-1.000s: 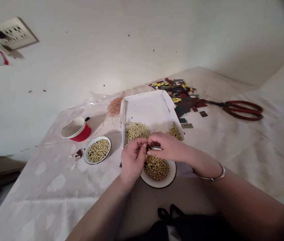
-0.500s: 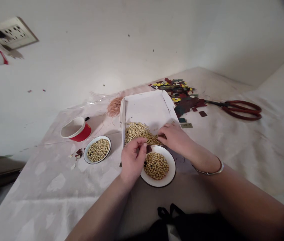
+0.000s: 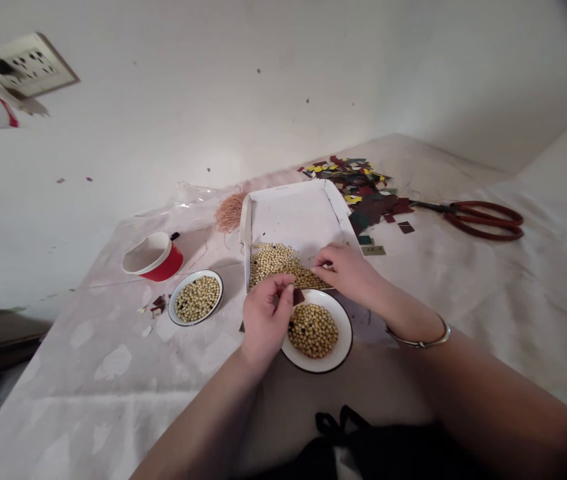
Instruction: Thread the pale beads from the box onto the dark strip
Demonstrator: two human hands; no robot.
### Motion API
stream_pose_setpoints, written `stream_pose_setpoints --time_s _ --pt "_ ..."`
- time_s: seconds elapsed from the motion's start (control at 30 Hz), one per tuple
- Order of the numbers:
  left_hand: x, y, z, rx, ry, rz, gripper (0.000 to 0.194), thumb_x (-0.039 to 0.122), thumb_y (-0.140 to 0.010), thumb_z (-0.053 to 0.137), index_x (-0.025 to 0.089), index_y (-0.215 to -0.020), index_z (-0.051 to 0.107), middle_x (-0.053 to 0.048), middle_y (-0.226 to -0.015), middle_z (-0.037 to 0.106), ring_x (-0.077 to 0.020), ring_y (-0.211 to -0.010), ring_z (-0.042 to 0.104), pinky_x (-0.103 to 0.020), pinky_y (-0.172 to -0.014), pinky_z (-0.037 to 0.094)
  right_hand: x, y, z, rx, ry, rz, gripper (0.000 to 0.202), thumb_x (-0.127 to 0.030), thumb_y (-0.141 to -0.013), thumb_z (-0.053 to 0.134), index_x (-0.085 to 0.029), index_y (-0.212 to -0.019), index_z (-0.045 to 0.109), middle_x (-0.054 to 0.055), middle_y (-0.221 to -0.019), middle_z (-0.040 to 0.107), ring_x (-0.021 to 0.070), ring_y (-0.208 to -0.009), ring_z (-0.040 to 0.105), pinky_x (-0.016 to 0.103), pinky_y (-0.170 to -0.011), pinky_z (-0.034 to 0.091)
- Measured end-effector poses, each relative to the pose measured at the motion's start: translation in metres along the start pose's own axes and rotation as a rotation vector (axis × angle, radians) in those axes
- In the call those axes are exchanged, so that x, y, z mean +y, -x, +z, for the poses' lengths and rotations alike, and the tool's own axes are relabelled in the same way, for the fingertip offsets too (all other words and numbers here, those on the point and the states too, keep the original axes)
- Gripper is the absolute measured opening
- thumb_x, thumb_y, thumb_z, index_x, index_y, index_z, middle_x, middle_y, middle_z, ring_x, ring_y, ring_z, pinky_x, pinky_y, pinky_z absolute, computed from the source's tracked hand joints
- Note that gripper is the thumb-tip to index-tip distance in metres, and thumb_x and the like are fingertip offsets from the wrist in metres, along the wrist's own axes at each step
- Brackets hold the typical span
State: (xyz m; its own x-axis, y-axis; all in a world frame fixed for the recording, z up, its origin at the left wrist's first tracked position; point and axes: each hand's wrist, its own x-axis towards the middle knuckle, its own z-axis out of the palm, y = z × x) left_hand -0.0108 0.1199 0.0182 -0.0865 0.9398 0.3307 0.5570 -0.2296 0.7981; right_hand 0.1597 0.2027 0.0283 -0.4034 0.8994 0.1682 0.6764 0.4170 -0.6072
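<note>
My left hand [image 3: 267, 313] is closed in a pinch above the left rim of a white dark-edged plate [image 3: 342, 340]. What its fingertips hold is too small to make out. A dark red piece [image 3: 299, 297] shows just beside the thumb, at the plate's far rim. Pale round beads or beans [image 3: 316, 331], a few of them dark, fill the plate's middle. My right hand [image 3: 346, 272] has its fingers pinched together over the near right part of a white box tray [image 3: 291, 210]. More pale beads [image 3: 271, 260] lie along the tray's near side.
Left of the tray stand a small dish [image 3: 197, 298] of beads and a red-and-white paper cup [image 3: 153, 257]. A pinkish fibre bundle [image 3: 229, 212] touches the tray's left side. Coloured scraps [image 3: 351, 175] and red-handled scissors [image 3: 486, 220] lie to the right.
My right hand has shifted very slightly left and up over the beads in the tray, its fingers closer together. The left hand keeps its pinch in place.
</note>
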Motion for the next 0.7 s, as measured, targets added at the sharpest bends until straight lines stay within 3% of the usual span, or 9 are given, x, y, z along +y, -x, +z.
stream_pose_setpoints --time_s 0.1,0.2,0.37,0.7 --pt "0.002 -0.001 -0.001 -0.015 0.010 0.027 0.014 0.023 -0.087 0.050 0.020 -0.096 0.060 0.001 -0.073 0.068 -0.0127 -0.068 0.065 -0.026 -0.070 0.051 -0.014 0.006 -0.006 -0.063 -0.256 -0.037 0.009 -0.026 -0.079 0.055 -0.020 -0.073 0.055 0.000 -0.070 0.059 0.0127 -0.065 0.051 0.026 -0.060 0.038" --pt "0.003 -0.001 -0.001 -0.023 0.001 0.042 0.013 0.023 -0.087 0.050 0.020 -0.094 0.061 0.000 -0.076 0.068 -0.0128 -0.070 0.064 -0.025 -0.068 0.051 -0.026 0.012 -0.008 -0.148 -0.365 -0.096 0.009 -0.026 -0.078 0.055 -0.020 -0.071 0.054 -0.003 -0.066 0.057 0.0108 -0.061 0.049 0.024 -0.056 0.037" --pt "0.003 -0.002 -0.001 -0.009 -0.033 0.047 0.015 0.021 -0.086 0.050 0.020 -0.094 0.062 -0.002 -0.087 0.069 -0.0147 -0.080 0.064 -0.027 -0.073 0.050 -0.033 0.015 0.000 -0.195 -0.326 -0.136 0.006 -0.022 -0.076 0.057 -0.020 -0.071 0.054 -0.004 -0.065 0.056 0.0094 -0.059 0.048 0.023 -0.057 0.036" --pt "0.000 -0.001 0.000 0.019 0.020 0.055 0.017 0.023 -0.086 0.052 0.020 -0.102 0.060 -0.002 -0.092 0.069 -0.0140 -0.082 0.064 -0.027 -0.074 0.051 -0.029 0.015 0.003 -0.197 -0.359 -0.084 0.013 -0.019 -0.073 0.059 -0.021 -0.082 0.050 -0.003 -0.071 0.057 0.0106 -0.063 0.050 0.024 -0.058 0.037"
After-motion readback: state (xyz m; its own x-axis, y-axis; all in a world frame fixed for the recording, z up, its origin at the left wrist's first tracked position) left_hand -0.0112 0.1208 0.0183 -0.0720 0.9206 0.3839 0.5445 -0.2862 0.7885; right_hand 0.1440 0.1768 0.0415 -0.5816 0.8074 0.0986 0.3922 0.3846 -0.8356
